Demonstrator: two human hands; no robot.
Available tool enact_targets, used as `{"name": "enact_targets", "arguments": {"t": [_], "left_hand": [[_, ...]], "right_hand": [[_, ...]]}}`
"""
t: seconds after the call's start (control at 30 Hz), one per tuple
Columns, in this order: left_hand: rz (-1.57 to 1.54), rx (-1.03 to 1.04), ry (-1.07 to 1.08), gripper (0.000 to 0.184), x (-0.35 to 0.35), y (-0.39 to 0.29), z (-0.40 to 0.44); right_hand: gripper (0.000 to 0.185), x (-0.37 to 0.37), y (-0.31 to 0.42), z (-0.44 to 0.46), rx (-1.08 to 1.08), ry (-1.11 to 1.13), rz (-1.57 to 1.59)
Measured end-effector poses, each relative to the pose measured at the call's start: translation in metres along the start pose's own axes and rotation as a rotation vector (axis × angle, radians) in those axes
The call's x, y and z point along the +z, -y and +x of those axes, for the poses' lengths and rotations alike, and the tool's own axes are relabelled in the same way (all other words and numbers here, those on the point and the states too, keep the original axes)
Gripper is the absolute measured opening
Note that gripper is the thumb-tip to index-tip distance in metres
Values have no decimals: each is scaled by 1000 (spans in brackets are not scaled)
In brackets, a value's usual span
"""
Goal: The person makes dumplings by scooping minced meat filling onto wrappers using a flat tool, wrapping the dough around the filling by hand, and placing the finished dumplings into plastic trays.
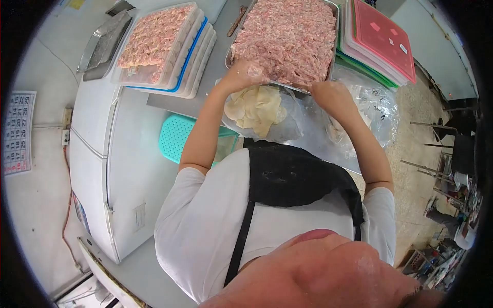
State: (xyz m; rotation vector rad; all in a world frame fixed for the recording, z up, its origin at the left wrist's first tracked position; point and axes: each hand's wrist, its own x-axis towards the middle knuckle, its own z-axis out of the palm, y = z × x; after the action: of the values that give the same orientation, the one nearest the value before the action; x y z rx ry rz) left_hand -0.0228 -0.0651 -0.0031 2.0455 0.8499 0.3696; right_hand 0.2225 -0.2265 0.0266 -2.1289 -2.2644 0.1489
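Note:
A deep metal tray [336, 43] is heaped with raw ground meat [287, 38]. At its near left corner is my left hand [245, 77], its fingers curled at the rim and white powder on the skin. My right hand [334, 96] is closed at the near right corner, its fingertips partly hidden. Both hands appear to grip the tray's near edge. Just below my left hand, pale flat round dough wrappers [257, 110] lie piled in a clear plastic bag [292, 123]. Beneath my right forearm, another clear plastic sheet [382, 110] covers the metal table [313, 118].
Left of the tray stand stacked plastic containers [197, 56], the top one filled with rows of filled dumplings [154, 38]. Lidded boxes with a red top [382, 36] are stacked at the right. A turquoise perforated basket [174, 136] sits below the table edge, beside a white fridge [133, 169].

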Motion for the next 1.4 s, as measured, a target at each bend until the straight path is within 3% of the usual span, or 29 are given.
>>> {"name": "enact_targets", "arguments": {"t": [0.03, 0.13, 0.23, 0.33, 0.43, 0.53, 0.63, 0.73, 0.83, 0.97, 1.07, 1.13, 1.17, 1.23, 1.4], "left_hand": [[9, -13, 46, 42, 4, 0, -3], [116, 27, 100, 41, 18, 16, 3], [10, 129, -3, 40, 26, 17, 6], [-233, 82, 22, 43, 23, -3, 8], [-242, -28, 38, 38, 19, -38, 14], [-186, 69, 73, 37, 4, -55, 9], [-16, 279, -24, 36, 11, -42, 14], [-171, 248, 19, 36, 19, -23, 21], [-108, 226, 54, 45, 12, -46, 18], [35, 141, 107, 38, 7, -56, 17], [-57, 92, -15, 34, 22, -38, 22], [-167, 95, -146, 38, 30, -27, 25], [-177, 32, -88, 39, 30, -21, 28], [-197, -89, 34, 42, 28, -14, 33], [-121, 36, -170, 57, 20, -21, 12]], "right_hand": [[27, 6, -3, 2, -15, -97, 63], [34, 32, -31, 19, -49, 45, 513], [38, 10, -29, 17, 211, 319, 908], [36, -13, -24, 16, 216, 244, 1052], [33, 8, -14, 16, -178, -241, 825], [31, 5, -9, 12, -187, -246, 649], [30, -48, -28, -1, -92, -15, 445], [29, -66, -37, -11, -102, -60, 502], [28, -19, -20, -8, -174, -168, 622], [27, -26, -33, -2, -127, -40, 618], [25, -49, -33, -10, -103, -146, 339], [25, -48, -6, -15, -64, -325, 368], [25, -45, 3, -16, -42, -415, 381], [27, 9, -6, 4, -42, -366, 345], [32, 22, -53, 11, 136, -95, 191]]}}
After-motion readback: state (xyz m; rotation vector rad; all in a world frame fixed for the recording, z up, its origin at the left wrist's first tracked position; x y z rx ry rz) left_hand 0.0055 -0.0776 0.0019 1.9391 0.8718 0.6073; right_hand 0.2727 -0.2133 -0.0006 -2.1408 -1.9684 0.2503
